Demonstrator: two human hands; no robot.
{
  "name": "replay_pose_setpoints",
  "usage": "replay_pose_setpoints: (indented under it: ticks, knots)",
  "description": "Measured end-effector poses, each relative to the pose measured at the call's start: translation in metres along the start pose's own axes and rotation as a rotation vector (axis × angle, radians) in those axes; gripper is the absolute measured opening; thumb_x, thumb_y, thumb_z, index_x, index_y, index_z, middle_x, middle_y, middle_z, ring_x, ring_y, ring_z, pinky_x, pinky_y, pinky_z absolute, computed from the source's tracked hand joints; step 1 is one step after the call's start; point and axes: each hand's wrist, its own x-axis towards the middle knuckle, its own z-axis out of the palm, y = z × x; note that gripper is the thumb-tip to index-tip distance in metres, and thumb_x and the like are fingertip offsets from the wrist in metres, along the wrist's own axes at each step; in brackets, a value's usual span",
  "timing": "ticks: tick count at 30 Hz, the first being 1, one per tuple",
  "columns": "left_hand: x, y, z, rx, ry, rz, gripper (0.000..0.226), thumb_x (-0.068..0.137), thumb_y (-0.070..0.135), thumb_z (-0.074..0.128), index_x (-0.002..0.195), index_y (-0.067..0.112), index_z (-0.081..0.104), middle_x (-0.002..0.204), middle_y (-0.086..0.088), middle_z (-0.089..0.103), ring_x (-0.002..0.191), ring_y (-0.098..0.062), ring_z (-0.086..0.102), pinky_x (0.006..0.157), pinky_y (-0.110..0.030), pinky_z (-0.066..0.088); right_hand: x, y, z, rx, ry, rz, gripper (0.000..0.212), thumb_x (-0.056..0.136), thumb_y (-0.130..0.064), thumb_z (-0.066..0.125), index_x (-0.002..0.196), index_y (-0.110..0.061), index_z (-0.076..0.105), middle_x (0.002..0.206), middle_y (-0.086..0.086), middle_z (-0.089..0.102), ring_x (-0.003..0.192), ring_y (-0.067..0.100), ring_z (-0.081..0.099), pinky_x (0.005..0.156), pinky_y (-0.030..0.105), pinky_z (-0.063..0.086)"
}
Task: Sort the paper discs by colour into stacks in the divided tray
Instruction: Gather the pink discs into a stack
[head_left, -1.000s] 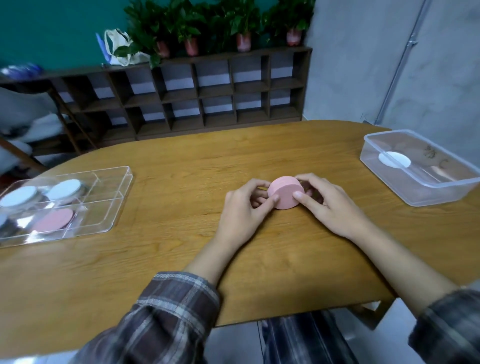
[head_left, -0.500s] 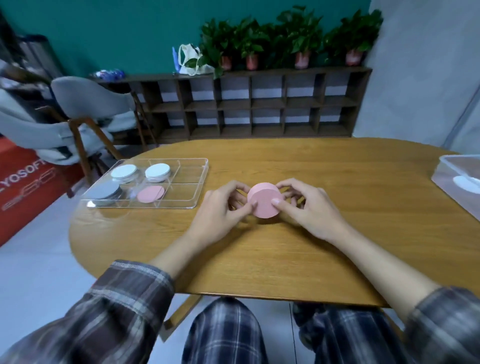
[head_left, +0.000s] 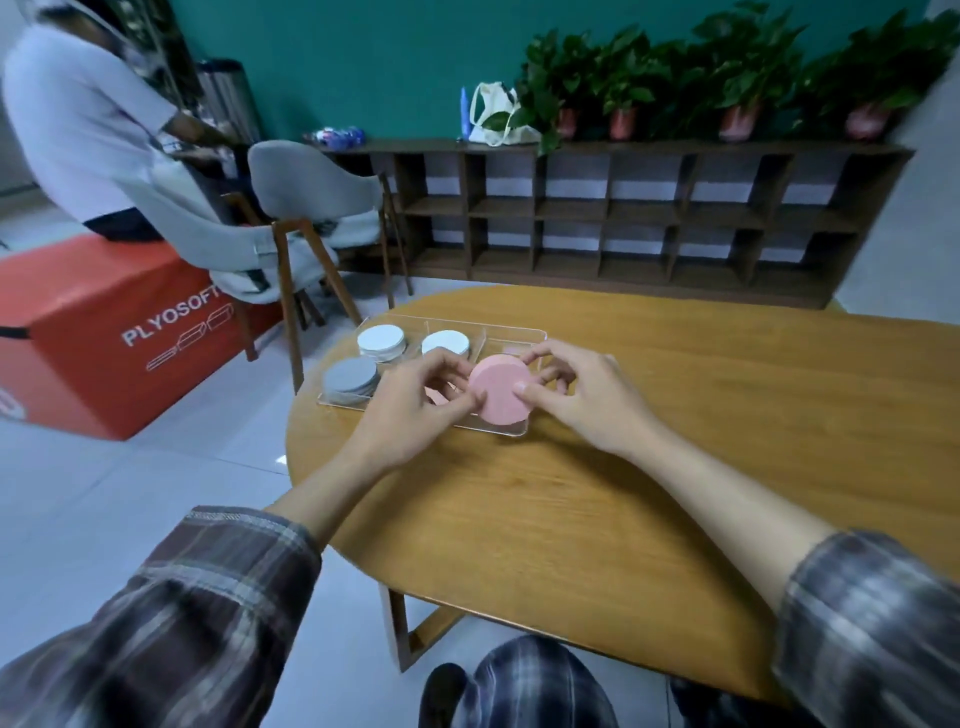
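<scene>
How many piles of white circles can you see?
2. One white pile sits in the tray's far left corner; the other white pile is beside it. The left hand and right hand cover part of the tray, so more could be hidden.

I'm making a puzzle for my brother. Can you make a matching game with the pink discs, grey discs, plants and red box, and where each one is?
Things
1. pink discs
2. grey discs
3. plants
4. red box

Places
a. on the floor
b. on top of the shelf
c. in the tray, near left corner
d. held between the left hand and right hand

Pairs: 1-d, 2-c, 3-b, 4-a
</scene>
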Motion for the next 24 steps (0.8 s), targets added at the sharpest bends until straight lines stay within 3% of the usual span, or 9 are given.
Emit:
replay_pose_setpoints:
  ticks: [6, 8, 10, 12, 14, 16, 17, 20, 24]
  knots:
    - [0.019, -0.029, -0.039, 0.054, -0.005, -0.116, 0.015, 0.091, 0.022, 0.081, 0.104, 0.017, 0.074, 0.090, 0.003, 0.076, 0.072, 0.002, 0.063, 0.066, -0.009, 0.048, 0.050, -0.011, 0.041, -0.021, -0.051, 0.027, 0.022, 0.085, -0.036, 0.079, 0.104, -0.028, 0.072, 0.084, -0.007, 0.076, 0.063, -0.003, 0.056, 0.066, 0.020, 0.043]
    - [0.027, -0.045, -0.049, 0.091, -0.008, -0.132, 0.015, 0.090, 0.027, 0.081, 0.102, 0.021, 0.075, 0.088, 0.007, 0.076, 0.074, 0.001, 0.066, 0.073, -0.019, 0.054, 0.065, -0.011, 0.053, -0.023, -0.065, 0.046, 0.020, 0.085, -0.035, 0.079, 0.102, -0.028, 0.072, 0.081, -0.010, 0.076, 0.071, -0.005, 0.063, 0.076, 0.024, 0.045]
    - [0.034, -0.059, -0.056, 0.126, -0.019, -0.152, 0.012, 0.089, 0.032, 0.081, 0.098, 0.027, 0.075, 0.083, 0.012, 0.075, 0.076, -0.006, 0.068, 0.079, -0.037, 0.060, 0.076, -0.010, 0.064, -0.009, -0.099, 0.065, 0.015, 0.085, -0.033, 0.079, 0.097, -0.030, 0.071, 0.073, -0.018, 0.073, 0.076, -0.009, 0.065, 0.097, 0.036, 0.046]
    - [0.040, -0.068, -0.060, 0.169, -0.025, -0.175, 0.011, 0.090, 0.036, 0.079, 0.097, 0.029, 0.074, 0.081, 0.012, 0.073, 0.076, -0.011, 0.068, 0.078, -0.045, 0.060, 0.087, -0.010, 0.074, -0.025, -0.119, 0.076, 0.014, 0.085, -0.034, 0.077, 0.096, -0.033, 0.069, 0.068, -0.022, 0.070, 0.075, -0.013, 0.062, 0.112, 0.046, 0.039]
    - [0.048, -0.073, -0.060, 0.230, -0.055, -0.187, 0.011, 0.092, 0.035, 0.076, 0.100, 0.028, 0.074, 0.083, 0.010, 0.073, 0.078, -0.013, 0.068, 0.078, -0.046, 0.060, 0.096, -0.009, 0.079, -0.070, -0.134, 0.103, 0.016, 0.086, -0.036, 0.077, 0.100, -0.030, 0.072, 0.071, -0.019, 0.071, 0.076, -0.009, 0.061, 0.108, 0.034, 0.041]
    - [0.055, -0.076, -0.056, 0.325, -0.105, -0.202, 0.013, 0.094, 0.036, 0.073, 0.104, 0.028, 0.075, 0.086, 0.010, 0.073, 0.082, -0.011, 0.067, 0.080, -0.042, 0.059, 0.100, -0.009, 0.081, -0.123, -0.157, 0.136, 0.023, 0.087, -0.038, 0.077, 0.106, -0.026, 0.075, 0.081, -0.014, 0.073, 0.082, -0.001, 0.062, 0.082, 0.012, 0.042]
    - [0.057, -0.077, -0.055, 0.381, -0.118, -0.207, 0.015, 0.095, 0.038, 0.072, 0.106, 0.029, 0.076, 0.088, 0.009, 0.073, 0.084, -0.010, 0.066, 0.079, -0.037, 0.057, 0.103, -0.007, 0.082, -0.142, -0.170, 0.154, 0.025, 0.086, -0.039, 0.077, 0.107, -0.026, 0.076, 0.085, -0.012, 0.074, 0.087, 0.004, 0.063, 0.071, 0.008, 0.038]
    - [0.063, -0.080, -0.052, 0.428, -0.124, -0.206, 0.019, 0.096, 0.037, 0.070, 0.110, 0.027, 0.077, 0.090, 0.007, 0.075, 0.087, -0.010, 0.065, 0.071, -0.026, 0.049, 0.109, 0.000, 0.085, -0.153, -0.181, 0.180, 0.027, 0.085, -0.041, 0.078, 0.107, -0.025, 0.078, 0.097, -0.008, 0.077, 0.095, 0.009, 0.065, 0.066, 0.010, 0.038]
    - [0.069, -0.082, -0.052, 0.414, -0.128, -0.226, 0.015, 0.095, 0.034, 0.071, 0.102, 0.024, 0.079, 0.086, 0.003, 0.077, 0.082, -0.012, 0.068, 0.065, -0.021, 0.050, 0.117, 0.005, 0.089, -0.145, -0.199, 0.174, 0.025, 0.087, -0.038, 0.077, 0.102, -0.019, 0.081, 0.101, -0.003, 0.078, 0.098, 0.015, 0.067, 0.079, 0.029, 0.051]
